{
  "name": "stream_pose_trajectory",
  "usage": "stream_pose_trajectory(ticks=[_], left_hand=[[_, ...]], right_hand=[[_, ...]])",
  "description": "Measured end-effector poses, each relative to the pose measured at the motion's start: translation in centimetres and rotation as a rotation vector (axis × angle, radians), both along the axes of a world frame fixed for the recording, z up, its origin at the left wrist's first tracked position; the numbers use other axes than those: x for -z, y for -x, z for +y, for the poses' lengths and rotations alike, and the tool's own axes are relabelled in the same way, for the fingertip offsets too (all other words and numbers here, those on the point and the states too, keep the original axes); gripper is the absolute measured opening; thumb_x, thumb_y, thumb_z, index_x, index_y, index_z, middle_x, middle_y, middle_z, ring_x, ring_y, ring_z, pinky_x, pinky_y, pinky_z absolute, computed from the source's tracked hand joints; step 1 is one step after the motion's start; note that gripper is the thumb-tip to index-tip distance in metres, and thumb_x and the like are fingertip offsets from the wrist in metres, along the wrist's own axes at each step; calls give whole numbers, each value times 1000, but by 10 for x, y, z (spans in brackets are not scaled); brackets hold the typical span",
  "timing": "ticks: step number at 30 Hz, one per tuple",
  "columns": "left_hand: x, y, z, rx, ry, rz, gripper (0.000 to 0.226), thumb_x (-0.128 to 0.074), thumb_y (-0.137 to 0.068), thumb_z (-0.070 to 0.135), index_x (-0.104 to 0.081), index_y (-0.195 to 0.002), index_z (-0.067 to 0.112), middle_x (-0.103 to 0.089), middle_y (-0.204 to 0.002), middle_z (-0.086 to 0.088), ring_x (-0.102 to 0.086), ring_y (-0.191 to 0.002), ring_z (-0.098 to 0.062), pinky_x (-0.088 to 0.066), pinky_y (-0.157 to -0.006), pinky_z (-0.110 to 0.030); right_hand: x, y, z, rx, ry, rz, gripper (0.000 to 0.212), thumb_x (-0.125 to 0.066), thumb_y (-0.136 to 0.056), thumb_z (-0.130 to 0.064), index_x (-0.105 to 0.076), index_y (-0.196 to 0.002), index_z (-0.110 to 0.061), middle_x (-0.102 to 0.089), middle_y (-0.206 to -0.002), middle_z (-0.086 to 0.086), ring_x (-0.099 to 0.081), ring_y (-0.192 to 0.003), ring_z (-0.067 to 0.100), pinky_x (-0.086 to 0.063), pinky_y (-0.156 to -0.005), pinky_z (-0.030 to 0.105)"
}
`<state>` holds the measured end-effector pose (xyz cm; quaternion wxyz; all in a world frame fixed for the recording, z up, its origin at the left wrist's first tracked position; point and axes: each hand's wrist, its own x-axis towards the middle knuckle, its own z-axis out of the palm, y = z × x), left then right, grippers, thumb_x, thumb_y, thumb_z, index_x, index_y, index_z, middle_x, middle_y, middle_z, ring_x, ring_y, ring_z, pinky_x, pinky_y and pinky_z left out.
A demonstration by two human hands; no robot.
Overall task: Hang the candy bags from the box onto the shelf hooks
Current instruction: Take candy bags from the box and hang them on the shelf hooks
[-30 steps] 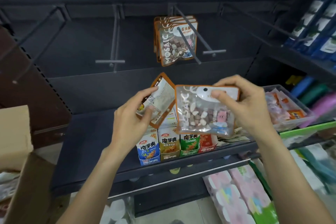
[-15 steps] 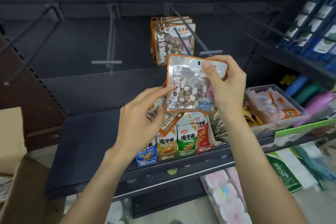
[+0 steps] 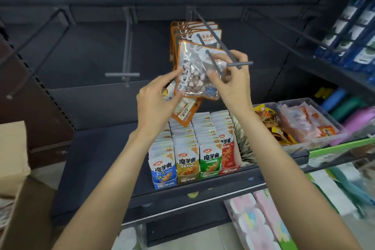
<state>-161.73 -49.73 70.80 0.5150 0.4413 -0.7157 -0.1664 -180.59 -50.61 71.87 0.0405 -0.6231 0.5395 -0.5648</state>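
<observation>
Two candy bags are in hand. Right hand (image 3: 231, 79) pinches the front bag (image 3: 199, 71) at the hook (image 3: 213, 63), its hole threaded on the prong. Left hand (image 3: 156, 103) grips the spare bag (image 3: 185, 111) below. Recommend sliding the front bag far along toward the hung bags (image 3: 194, 32), keeping it level.

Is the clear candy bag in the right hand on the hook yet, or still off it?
On: the hook rod passes through the hole at the top of the candy bag, with the tip out front.

Shop, shelf hooks (image 3: 221, 46), stocked snack packs (image 3: 188, 166)
</observation>
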Motion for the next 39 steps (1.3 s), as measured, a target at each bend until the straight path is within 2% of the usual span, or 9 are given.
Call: stream_pose_trajectory(ticks=[4, 10, 15, 18, 22, 25, 29, 33, 39], left_hand=[[7, 3, -24, -100, 46, -61, 54, -71, -84, 13, -55, -134, 27, -64, -120, 9, -57, -107, -3, -38, -88, -9], [34, -13, -15, -196, 13, -52, 54, -70, -84, 6, -56, -133, 21, -62, -125, 3, -50, -108, 5, -30, -85, 7], [36, -21, 10, -181, 0, 44, 53, -72, -83, 5, -57, -131, 21, -60, -120, 9, -53, -109, 3, -45, -88, -7], [27, -19, 27, -85, -179, 245, 53, -73, -81, 3, -59, -126, 29, -63, -117, 15, -60, -105, 2, -51, -84, -14], [12, -15, 31, 289, -721, 551, 47, -71, -80, 2, -64, -122, 23, -69, -114, 1, -68, -100, -14, -56, -74, -22], [15, -11, 30, 409, -872, 435, 43, -67, -85, 10, -60, -126, 22, -66, -121, -1, -68, -100, -14, -56, -78, -22], [19, -5, 37, 274, -662, 279, 30, -44, -100, 37, -59, -125, 31, -65, -121, 11, -60, -112, -2, -47, -98, -26], [3, -1, 51, 423, -406, 420, 42, -54, -91, 46, -46, -132, 38, -60, -129, 5, -60, -115, -8, -49, -95, -26], [-3, 15, 60, 323, -92, 253, 77, -77, -80, 9, -32, -130, 47, -57, -127, 2, -66, -98, -5, -50, -78, -14]], right_hand=[[-3, 4, -27, -59, -7, -9, 35, -70, -87, -22, -64, -119, -9, -35, -123, 3, -50, -102, 13, -49, -77, 12], [-8, 2, -62, -16, -41, -64, 43, -66, -90, -19, -52, -126, -1, -36, -108, -15, -43, -98, -25, -43, -74, 2], [3, 4, -56, 108, -33, 49, 51, -64, -86, -39, -54, -130, -15, -33, -121, -18, -46, -111, -4, -34, -82, -3], [21, 5, -18, 129, 76, 143, 37, -64, -89, -18, -61, -126, -15, -34, -139, 10, -40, -126, 20, -25, -97, 0], [49, 10, 30, -215, -3, 322, 53, -73, -80, 0, -60, -128, -20, -27, -146, -2, -37, -133, 24, -34, -109, 26], [51, 18, 47, -346, -14, 352, 29, -77, -78, -13, -68, -105, -12, -51, -133, -2, -46, -128, 19, -34, -107, 24], [26, 25, 68, -368, -252, -38, 19, -76, -77, -19, -65, -90, -27, -69, -88, -22, -64, -90, -6, -50, -78, 14], [8, 24, 74, -364, -190, -275, 28, -71, -81, -10, -64, -97, -31, -71, -89, -26, -67, -89, -4, -51, -75, 13], [-8, 8, 78, -314, -125, -329, 17, -68, -89, -14, -65, -97, -28, -73, -84, -10, -68, -80, 6, -54, -67, 22]])
